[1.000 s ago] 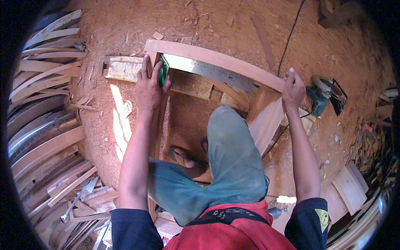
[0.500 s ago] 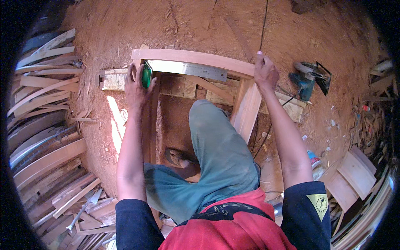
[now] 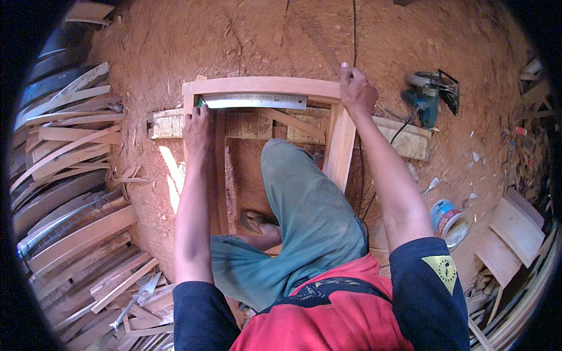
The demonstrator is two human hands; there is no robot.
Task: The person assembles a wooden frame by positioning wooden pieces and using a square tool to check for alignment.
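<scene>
A reddish wooden frame (image 3: 252, 83) lies before me, its top rail running across between two side pieces. Inside its top left corner is a try square with a green handle and a steel blade (image 3: 257, 100), the blade lying along the rail. My left hand (image 3: 199, 133) is closed around the handle and the left side piece, hiding most of the handle. At the top right corner my right hand (image 3: 357, 92) grips the frame with curled fingers. Whether it also holds something small cannot be made out.
A circular saw (image 3: 428, 102) sits right of the frame, its black cord (image 3: 401, 131) trailing nearby. Wooden boards (image 3: 404, 140) lie beneath the frame. Curved timber offcuts (image 3: 76, 123) are stacked at left. A paint bucket (image 3: 449, 221) and panels (image 3: 515, 228) stand at right.
My left hand has gone from spread fingers to closed on the square's handle. The blade has turned level, along the rail. My right hand stays at the corner; the view has shifted slightly.
</scene>
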